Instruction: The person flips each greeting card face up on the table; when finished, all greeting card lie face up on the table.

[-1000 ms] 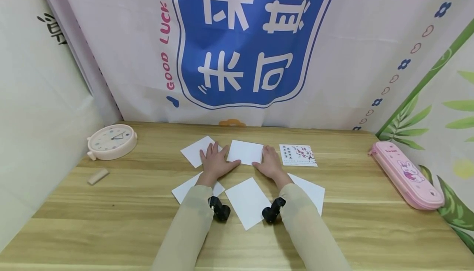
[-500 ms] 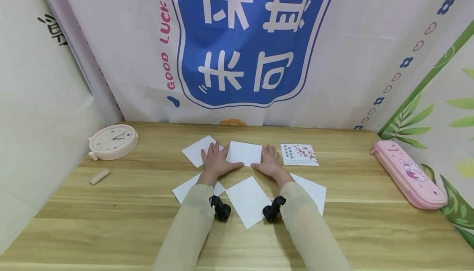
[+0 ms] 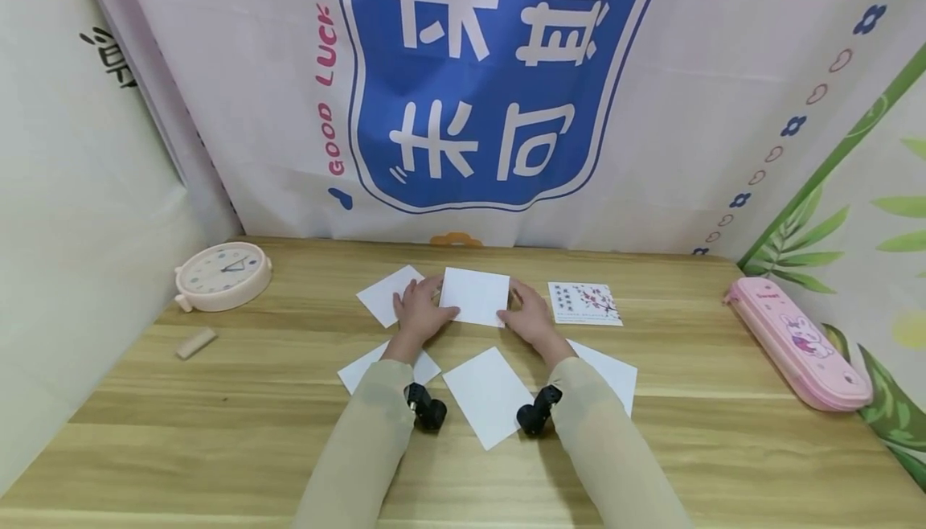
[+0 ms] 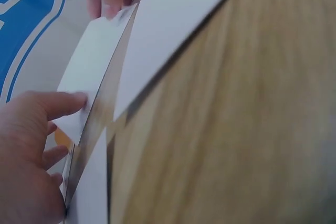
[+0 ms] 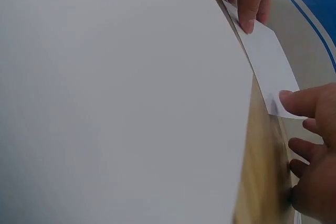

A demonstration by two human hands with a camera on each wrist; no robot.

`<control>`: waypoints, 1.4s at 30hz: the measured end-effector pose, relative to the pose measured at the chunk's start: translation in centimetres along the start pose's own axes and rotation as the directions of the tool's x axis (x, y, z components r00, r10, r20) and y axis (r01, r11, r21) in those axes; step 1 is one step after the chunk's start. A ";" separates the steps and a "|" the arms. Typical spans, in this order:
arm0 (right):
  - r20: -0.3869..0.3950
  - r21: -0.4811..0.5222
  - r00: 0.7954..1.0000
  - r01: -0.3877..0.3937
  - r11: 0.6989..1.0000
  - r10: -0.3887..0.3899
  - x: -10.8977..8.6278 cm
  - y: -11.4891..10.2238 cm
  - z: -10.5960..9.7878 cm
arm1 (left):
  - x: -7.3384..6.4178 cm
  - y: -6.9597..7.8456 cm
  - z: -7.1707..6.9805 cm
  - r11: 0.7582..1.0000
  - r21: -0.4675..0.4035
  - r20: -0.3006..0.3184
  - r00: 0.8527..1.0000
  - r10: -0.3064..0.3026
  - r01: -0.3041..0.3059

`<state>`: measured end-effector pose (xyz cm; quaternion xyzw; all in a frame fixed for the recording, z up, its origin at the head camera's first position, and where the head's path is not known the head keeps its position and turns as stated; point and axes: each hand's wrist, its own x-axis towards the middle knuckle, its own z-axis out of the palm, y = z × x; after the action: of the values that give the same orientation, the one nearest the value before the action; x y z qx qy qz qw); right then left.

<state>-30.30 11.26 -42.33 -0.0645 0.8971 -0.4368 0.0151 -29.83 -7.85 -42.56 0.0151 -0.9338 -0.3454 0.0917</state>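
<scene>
Both hands hold a plain white card (image 3: 474, 296) by its left and right sides, in the middle of the table's far part. My left hand (image 3: 421, 312) pinches the left edge, thumb on the upper face and fingers behind. The right edge is pinched the same way by my right hand (image 3: 531, 316). In the left wrist view the card (image 4: 89, 61) stands at a slant over the wood. Nearest the left hand lies another white card (image 3: 382, 296); a card printed with blossoms and characters (image 3: 584, 304) lies just right of the right hand.
More white cards lie closer in: one (image 3: 488, 396) between the forearms, one (image 3: 360, 368) partly under the left sleeve, one (image 3: 613, 375) beside the right sleeve. A pink clock (image 3: 220, 278) and a small beige stick (image 3: 195, 344) are at left, a pink pencil case (image 3: 799, 344) at right.
The middle card has come up off the table, its far edge now higher. Both hands have gone from lying flat beside it to curling round its edges.
</scene>
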 end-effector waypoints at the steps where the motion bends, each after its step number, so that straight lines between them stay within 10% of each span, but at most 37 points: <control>1: -0.015 0.067 1.000 0.002 0.998 -0.001 0.0 -0.1 0.0 | 0.0 0.1 0.0 0.999 -0.033 -0.035 0.999 0.000 -0.002; 9: -0.135 0.241 0.991 0.038 0.970 -0.006 0.0 -1.0 -0.4 | 0.3 1.3 -0.2 0.928 -0.371 -0.163 0.986 -0.032 -0.031; 25: -0.218 0.305 0.975 0.032 0.952 0.037 -0.2 -2.5 -3.3 | -0.1 2.5 -1.4 0.868 -0.495 -0.152 0.987 -0.043 -0.039; 32: -0.253 0.295 0.967 0.044 0.954 0.034 -0.9 -2.5 -4.3 | -0.2 2.5 -1.6 0.793 -0.609 -0.117 0.992 -0.049 -0.033; 35: -0.250 0.410 0.968 0.072 0.909 0.036 -0.9 -2.1 -4.2 | -0.3 2.7 -1.7 0.694 -0.720 -0.073 0.996 -0.058 -0.013; 38: -0.213 0.590 0.977 0.125 0.797 0.005 -0.2 -0.4 -3.7 | -0.5 3.0 -1.5 0.589 -0.808 -0.029 0.998 -0.055 0.009; 42: -0.151 0.707 0.988 0.121 0.697 -0.019 1.8 3.2 -2.7 | -0.1 1.9 -0.1 0.552 -0.833 -0.040 0.999 0.012 -0.040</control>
<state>-32.61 15.08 -43.08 -0.0589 0.6535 -0.7537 -0.0368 -29.63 -6.47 -41.25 -0.0386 -0.6579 -0.7445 0.1068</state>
